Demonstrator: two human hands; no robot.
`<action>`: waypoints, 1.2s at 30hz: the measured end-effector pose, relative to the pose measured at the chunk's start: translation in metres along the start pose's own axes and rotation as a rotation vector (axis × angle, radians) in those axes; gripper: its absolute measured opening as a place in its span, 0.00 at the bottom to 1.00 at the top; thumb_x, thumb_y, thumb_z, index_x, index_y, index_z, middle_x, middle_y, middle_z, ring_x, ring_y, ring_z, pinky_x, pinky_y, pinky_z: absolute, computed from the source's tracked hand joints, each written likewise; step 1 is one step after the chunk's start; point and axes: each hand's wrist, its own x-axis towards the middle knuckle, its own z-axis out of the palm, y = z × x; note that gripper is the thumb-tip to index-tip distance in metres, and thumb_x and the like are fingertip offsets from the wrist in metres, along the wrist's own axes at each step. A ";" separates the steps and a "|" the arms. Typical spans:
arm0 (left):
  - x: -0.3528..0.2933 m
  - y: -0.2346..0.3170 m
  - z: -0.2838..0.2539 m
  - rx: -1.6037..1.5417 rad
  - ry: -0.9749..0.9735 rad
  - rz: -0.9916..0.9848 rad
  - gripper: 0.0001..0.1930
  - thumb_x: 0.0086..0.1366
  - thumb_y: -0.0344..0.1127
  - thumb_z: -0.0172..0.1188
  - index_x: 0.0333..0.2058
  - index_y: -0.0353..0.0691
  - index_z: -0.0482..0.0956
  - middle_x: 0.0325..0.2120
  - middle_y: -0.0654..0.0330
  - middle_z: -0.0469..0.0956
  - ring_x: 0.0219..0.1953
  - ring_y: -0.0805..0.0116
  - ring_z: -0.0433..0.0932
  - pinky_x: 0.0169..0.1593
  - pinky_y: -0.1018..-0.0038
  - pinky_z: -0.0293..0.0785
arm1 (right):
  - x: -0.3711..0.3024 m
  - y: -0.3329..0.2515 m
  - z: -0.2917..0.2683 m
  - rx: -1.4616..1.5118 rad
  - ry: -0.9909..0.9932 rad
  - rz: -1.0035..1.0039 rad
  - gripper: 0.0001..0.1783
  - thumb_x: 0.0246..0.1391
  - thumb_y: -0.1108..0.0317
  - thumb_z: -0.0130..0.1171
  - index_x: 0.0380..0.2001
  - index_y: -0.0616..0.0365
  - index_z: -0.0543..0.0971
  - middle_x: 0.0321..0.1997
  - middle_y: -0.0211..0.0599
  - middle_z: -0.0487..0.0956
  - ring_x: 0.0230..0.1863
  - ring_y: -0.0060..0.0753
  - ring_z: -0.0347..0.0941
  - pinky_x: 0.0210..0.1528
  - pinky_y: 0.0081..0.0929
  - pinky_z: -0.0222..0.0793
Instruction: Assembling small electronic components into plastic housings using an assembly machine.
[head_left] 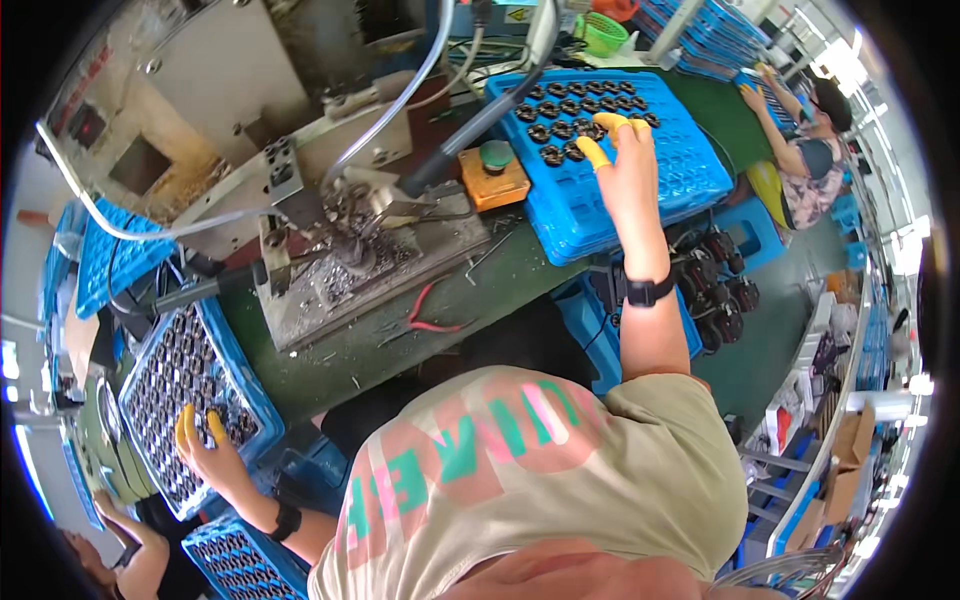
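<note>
My right hand (628,170) reaches over the far blue tray (675,175), with yellow covers on its fingertips. Its thumb and forefinger are apart, close to the small dark ring-shaped parts (568,106) set in rows there. Whether the fingertips touch one is too small to make out. At the left, my left hand (210,462), also with yellow finger covers, is over a second blue tray (262,395) full of similar dark round parts (180,370). Its fingers are spread above the parts near the tray's right side.
Between the trays stands a machine with a metal-chip-strewn base (350,280). Red-handled pliers (430,312) and a hex key (490,257) lie before it. An orange box with a green button (495,178) adjoins the far tray. Co-workers sit at far right (805,165) and lower left (140,550).
</note>
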 end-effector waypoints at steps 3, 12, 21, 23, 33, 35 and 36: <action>-0.002 -0.002 0.007 -0.015 -0.039 -0.014 0.19 0.61 0.39 0.63 0.50 0.42 0.77 0.49 0.51 0.75 0.53 0.52 0.71 0.58 0.57 0.64 | 0.000 0.049 0.005 -0.091 -0.146 0.150 0.18 0.48 0.66 0.68 0.43 0.58 0.79 0.39 0.48 0.76 0.43 0.50 0.73 0.46 0.40 0.70; -0.006 -0.025 0.014 -0.008 -0.158 -0.063 0.18 0.64 0.42 0.60 0.49 0.40 0.79 0.49 0.49 0.75 0.53 0.50 0.72 0.57 0.57 0.65 | -0.013 0.059 0.021 0.000 -0.054 0.156 0.15 0.57 0.61 0.60 0.44 0.58 0.80 0.44 0.56 0.75 0.46 0.60 0.71 0.49 0.46 0.68; -0.010 -0.060 0.022 0.009 -0.217 -0.029 0.19 0.63 0.36 0.60 0.52 0.40 0.75 0.46 0.48 0.75 0.47 0.50 0.73 0.52 0.58 0.68 | -0.015 0.045 0.016 -0.048 -0.081 0.226 0.16 0.58 0.63 0.58 0.46 0.59 0.78 0.46 0.53 0.75 0.47 0.57 0.71 0.50 0.44 0.68; -0.001 -0.038 0.016 -0.034 -0.168 0.053 0.18 0.64 0.33 0.58 0.52 0.40 0.75 0.45 0.48 0.75 0.47 0.49 0.74 0.52 0.58 0.68 | -0.015 0.047 0.007 -0.073 -0.095 0.273 0.16 0.60 0.63 0.57 0.47 0.60 0.78 0.49 0.52 0.74 0.50 0.55 0.70 0.53 0.41 0.66; -0.003 -0.046 0.002 -0.012 -0.297 -0.041 0.23 0.58 0.29 0.59 0.54 0.39 0.74 0.48 0.52 0.73 0.54 0.51 0.69 0.60 0.60 0.60 | -0.015 0.046 0.015 -0.110 -0.131 0.194 0.15 0.57 0.65 0.57 0.45 0.61 0.79 0.46 0.52 0.75 0.48 0.57 0.71 0.51 0.45 0.67; 0.001 -0.040 0.005 0.021 -0.271 -0.070 0.21 0.58 0.31 0.61 0.52 0.40 0.75 0.47 0.53 0.73 0.52 0.51 0.69 0.59 0.58 0.59 | -0.015 0.045 0.010 -0.117 -0.126 0.185 0.15 0.57 0.66 0.58 0.45 0.61 0.79 0.46 0.52 0.75 0.48 0.57 0.71 0.51 0.45 0.67; 0.003 -0.039 0.005 0.026 -0.283 -0.068 0.20 0.58 0.32 0.61 0.51 0.40 0.76 0.46 0.53 0.73 0.52 0.51 0.69 0.58 0.58 0.60 | -0.015 0.042 0.007 -0.120 -0.126 0.205 0.15 0.56 0.66 0.58 0.45 0.60 0.79 0.46 0.52 0.75 0.48 0.57 0.71 0.51 0.44 0.67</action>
